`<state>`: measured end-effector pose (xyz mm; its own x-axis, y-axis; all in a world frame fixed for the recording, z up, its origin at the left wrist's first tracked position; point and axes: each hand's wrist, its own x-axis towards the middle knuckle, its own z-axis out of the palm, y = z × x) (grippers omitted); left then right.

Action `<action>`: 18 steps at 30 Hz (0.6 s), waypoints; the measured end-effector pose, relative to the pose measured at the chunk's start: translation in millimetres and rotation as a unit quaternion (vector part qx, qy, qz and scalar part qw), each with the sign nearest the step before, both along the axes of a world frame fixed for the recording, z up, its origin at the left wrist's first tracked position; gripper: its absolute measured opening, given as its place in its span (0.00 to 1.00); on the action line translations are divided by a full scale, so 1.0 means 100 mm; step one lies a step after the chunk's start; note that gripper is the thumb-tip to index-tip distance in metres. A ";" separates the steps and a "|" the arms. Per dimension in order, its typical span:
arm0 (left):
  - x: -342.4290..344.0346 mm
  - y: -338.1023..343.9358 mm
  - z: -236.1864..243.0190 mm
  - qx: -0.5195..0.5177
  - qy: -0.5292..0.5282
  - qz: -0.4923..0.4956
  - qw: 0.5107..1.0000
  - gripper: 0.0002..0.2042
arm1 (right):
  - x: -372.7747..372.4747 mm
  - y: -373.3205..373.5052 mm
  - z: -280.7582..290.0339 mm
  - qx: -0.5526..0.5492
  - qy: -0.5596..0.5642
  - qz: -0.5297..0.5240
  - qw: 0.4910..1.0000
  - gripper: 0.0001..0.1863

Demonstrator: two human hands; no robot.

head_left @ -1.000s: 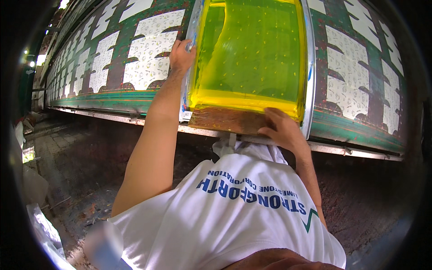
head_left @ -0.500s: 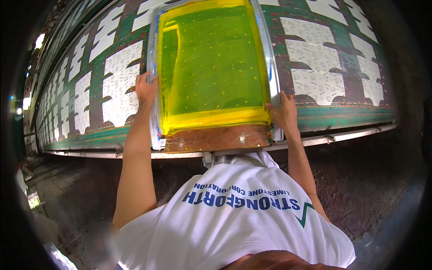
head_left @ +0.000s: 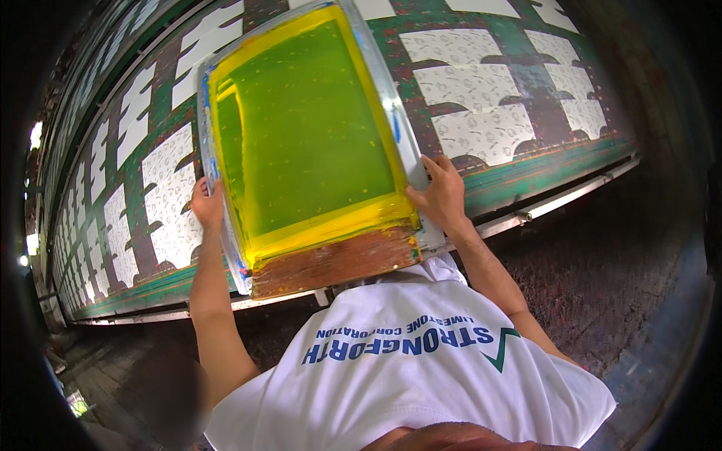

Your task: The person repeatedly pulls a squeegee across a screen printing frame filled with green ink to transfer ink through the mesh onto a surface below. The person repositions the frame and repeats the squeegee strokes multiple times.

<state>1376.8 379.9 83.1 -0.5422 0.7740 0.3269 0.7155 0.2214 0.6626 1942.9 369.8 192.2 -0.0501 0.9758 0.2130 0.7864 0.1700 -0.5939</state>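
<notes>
Screen-printing frame (head_left: 301, 143), metal-edged w/ yellow-green mesh, lies tilted on the long printing tabletop (head_left: 549, 177), its near end a worn brown wooden squeegee bar (head_left: 335, 263) sitting just over the tabletop's front edge. Yellow ink band runs along the mesh just above that bar.

Left hand (head_left: 206, 204) grips the frame's left rail, fingers wrapped on the edge. Right hand (head_left: 440, 197) is clasped on the right rail near the lower corner, fingers spread over the metal. Both forearms reach up from the lower edge, one each side of the frame.

Under and around the frame: white fabric panels (head_left: 481, 124) w/ small printed pattern, laid in rows on the green tabletop, dark arch shapes at their lower ends. Rows carry on far to the left, curving w/ the lens. A metal rail (head_left: 571, 199) runs along the tabletop's front edge.

Person wears a white t-shirt (head_left: 421, 376) w/ blue lettering and a green mark. Dark rough floor (head_left: 617, 278) to the right.
</notes>
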 end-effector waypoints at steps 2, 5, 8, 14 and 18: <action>-0.01 0.03 0.05 -0.001 -0.002 0.008 1.000 0.27 | 0.01 0.03 0.14 0.015 -0.004 0.015 1.000 0.33; 0.16 0.13 0.21 0.017 -0.032 0.018 0.999 0.28 | 0.20 0.16 0.32 0.000 -0.003 0.013 1.000 0.33; 0.61 0.37 0.40 0.047 -0.002 -0.017 0.999 0.29 | 0.70 0.38 0.39 -0.010 0.018 0.000 1.000 0.33; 2.17 0.85 0.61 0.046 -0.044 -0.019 0.998 0.30 | 2.17 0.89 0.28 -0.019 0.006 -0.031 0.999 0.33; 3.24 1.10 0.57 0.053 -0.028 -0.017 0.998 0.29 | 3.18 1.18 0.18 -0.030 -0.019 -0.049 0.998 0.33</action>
<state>1700.9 490.4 139.6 -0.5352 0.7556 0.3777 0.6828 0.1238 0.7200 2261.1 488.0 209.8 0.0403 0.9873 0.1539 0.8195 0.0555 -0.5704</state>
